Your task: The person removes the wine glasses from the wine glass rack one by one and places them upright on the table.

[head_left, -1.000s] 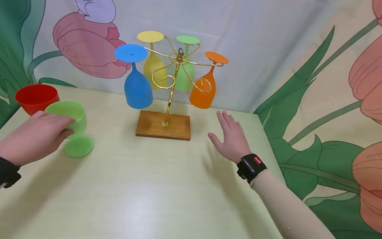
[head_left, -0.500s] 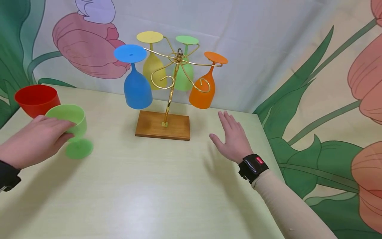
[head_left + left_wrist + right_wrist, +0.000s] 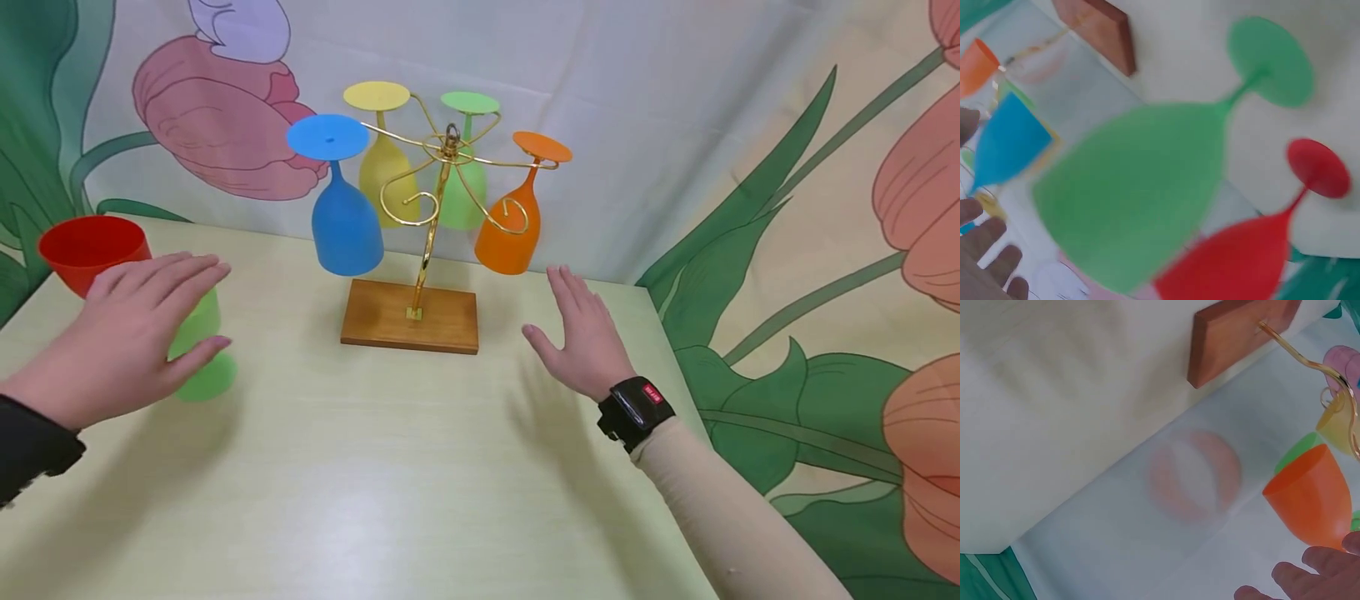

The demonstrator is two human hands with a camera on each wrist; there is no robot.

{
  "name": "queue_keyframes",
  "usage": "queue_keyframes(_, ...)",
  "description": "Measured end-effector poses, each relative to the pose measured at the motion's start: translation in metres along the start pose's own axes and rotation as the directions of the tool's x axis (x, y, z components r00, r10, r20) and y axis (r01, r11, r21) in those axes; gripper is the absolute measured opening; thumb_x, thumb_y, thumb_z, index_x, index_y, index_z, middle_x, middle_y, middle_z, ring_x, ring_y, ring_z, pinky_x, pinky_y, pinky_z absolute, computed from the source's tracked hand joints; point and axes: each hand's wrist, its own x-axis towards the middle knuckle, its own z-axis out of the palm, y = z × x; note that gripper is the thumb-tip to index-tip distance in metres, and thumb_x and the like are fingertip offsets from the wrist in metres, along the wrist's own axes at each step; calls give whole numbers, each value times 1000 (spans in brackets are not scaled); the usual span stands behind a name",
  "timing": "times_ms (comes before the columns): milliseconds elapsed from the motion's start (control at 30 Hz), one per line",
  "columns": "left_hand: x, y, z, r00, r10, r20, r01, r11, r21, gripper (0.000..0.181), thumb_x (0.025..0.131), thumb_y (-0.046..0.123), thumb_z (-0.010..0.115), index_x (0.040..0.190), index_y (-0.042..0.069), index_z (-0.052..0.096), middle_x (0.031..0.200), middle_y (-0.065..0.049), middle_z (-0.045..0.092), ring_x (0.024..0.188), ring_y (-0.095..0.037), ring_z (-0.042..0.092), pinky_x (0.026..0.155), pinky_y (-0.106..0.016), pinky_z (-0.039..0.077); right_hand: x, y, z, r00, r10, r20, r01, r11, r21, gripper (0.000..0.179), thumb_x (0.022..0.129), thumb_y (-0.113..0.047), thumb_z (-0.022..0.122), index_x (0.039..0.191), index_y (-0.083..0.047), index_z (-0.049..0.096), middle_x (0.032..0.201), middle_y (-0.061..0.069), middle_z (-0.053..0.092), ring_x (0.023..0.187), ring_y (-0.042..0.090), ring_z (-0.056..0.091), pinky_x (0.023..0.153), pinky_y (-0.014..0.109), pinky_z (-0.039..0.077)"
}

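My left hand (image 3: 138, 333) hovers over a green plastic goblet (image 3: 201, 325), its fingers straight and thumb spread. In the head view the hand hides most of the goblet's bowl. The left wrist view shows that goblet (image 3: 1138, 187) standing upright on its foot, with the left fingers (image 3: 985, 240) apart from it. Behind it is a red goblet (image 3: 93, 242), partly covered by the hand. My right hand (image 3: 588, 346) is held above the table right of a gold wire glass rack (image 3: 427, 250). Its fingers are straight and it holds nothing.
From the rack's arms hang a blue goblet (image 3: 347, 229), a yellow goblet (image 3: 386, 183), a light green goblet (image 3: 465, 204) and an orange goblet (image 3: 508, 233), all upside down. The rack stands on a wooden base (image 3: 408, 333). A flowered curtain (image 3: 637, 150) borders the pale table (image 3: 390, 467).
My left hand has let go of the green goblet's rim, its fingers straightening and moving slightly right above it. Before that, the goblet came down onto the table. My right hand barely moved.
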Motion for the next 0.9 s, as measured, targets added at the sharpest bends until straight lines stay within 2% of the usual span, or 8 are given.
queue_keyframes(100, 7, 15, 3, 999, 50, 2, -50, 999, 13, 89, 78, 44, 67, 150, 7, 29, 150, -23, 32, 136, -42, 22, 102, -69, 24, 9, -4, -8, 999, -11, -33, 12, 1000, 7, 86, 91, -54, 50, 155, -17, 7, 159, 9, 17, 142, 25, 13, 116, 55, 21)
queue_keyframes(233, 10, 33, 12, 995, 72, 68, -73, 997, 14, 100, 76, 50, 68, 154, 12, 18, 159, -17, 14, 141, -40, 6, 111, -67, 11, 25, -14, -22, 993, -57, -108, 59, 998, 15, 90, 89, -52, 54, 155, -19, 1, 160, 4, 13, 143, 19, 10, 117, 51, 22)
queue_keyframes(333, 10, 42, 19, 990, 72, 119, -74, 997, 13, 104, 75, 53, 69, 154, 14, 15, 160, -15, 9, 142, -38, 0, 114, -66, 4, 39, -27, -33, 976, -134, -171, 138, 990, 14, 93, 88, -46, 60, 155, -17, 3, 160, 4, 14, 143, 16, 9, 117, 49, 23)
queue_keyframes(500, 4, 49, 30, 985, 87, 147, -93, 995, 32, 103, 76, 59, 65, 154, 14, 15, 160, -15, 10, 142, -37, 0, 115, -64, 3, 58, -50, -48, 935, -271, -229, 277, 961, -9, 93, 86, -36, 67, 154, -11, 10, 158, 11, 19, 142, 16, 10, 118, 45, 24)
queue_keyframes(633, -3, 51, 40, 982, 98, 160, -107, 993, 52, 103, 76, 62, 63, 154, 14, 16, 160, -15, 12, 142, -36, -1, 115, -63, 3, 69, -66, -55, 919, -324, -226, 327, 945, -26, 90, 86, -32, 68, 154, -11, 13, 158, 11, 21, 142, 17, 12, 118, 43, 24)
queue_keyframes(700, -7, 51, 44, 981, 95, 170, -106, 993, 58, 103, 76, 63, 62, 154, 14, 17, 160, -15, 13, 142, -36, -1, 116, -62, 1, 74, -72, -56, 903, -360, -234, 362, 932, -36, 87, 86, -27, 68, 153, -10, 16, 157, 12, 23, 142, 19, 15, 117, 44, 25)
queue_keyframes(833, -12, 51, 48, 979, 86, 183, -97, 994, 55, 103, 76, 63, 63, 154, 14, 17, 159, -15, 14, 142, -35, -3, 116, -61, 0, 79, -80, -54, 870, -424, -254, 424, 904, -56, 77, 87, -10, 65, 151, -7, 24, 154, 15, 30, 141, 21, 20, 117, 43, 26)
queue_keyframes(900, -14, 52, 49, 980, 86, 182, -96, 994, 50, 103, 76, 62, 64, 154, 14, 18, 159, -16, 14, 142, -35, -2, 116, -61, 1, 80, -83, -52, 864, -433, -257, 431, 900, -68, 70, 88, 1, 59, 150, -6, 28, 153, 16, 33, 141, 21, 20, 118, 42, 25)
